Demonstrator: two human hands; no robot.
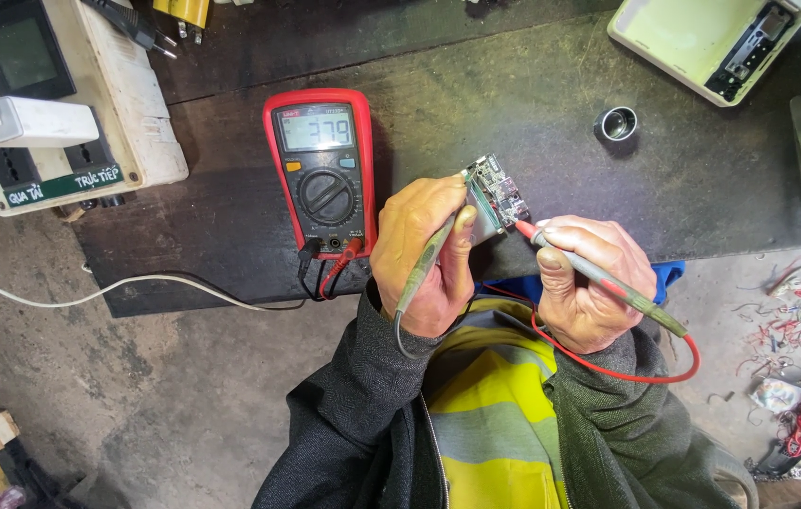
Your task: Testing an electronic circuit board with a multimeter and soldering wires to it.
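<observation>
While one red meter (321, 172) lies on the dark bench (532, 104), the left hand (424, 253) grips one board (495, 196) and one black probe (431, 256); the right hand (589, 283) pinches one red probe (589, 271), its tip touching the board above the bench edge.

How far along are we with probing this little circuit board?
Done: the red multimeter is on, leads plugged in, its display lit with a reading. In hand: the left hand holds the small circuit board and the black probe; the right hand presses the red probe tip to it. Left: cannot tell how many points remain.
</observation>
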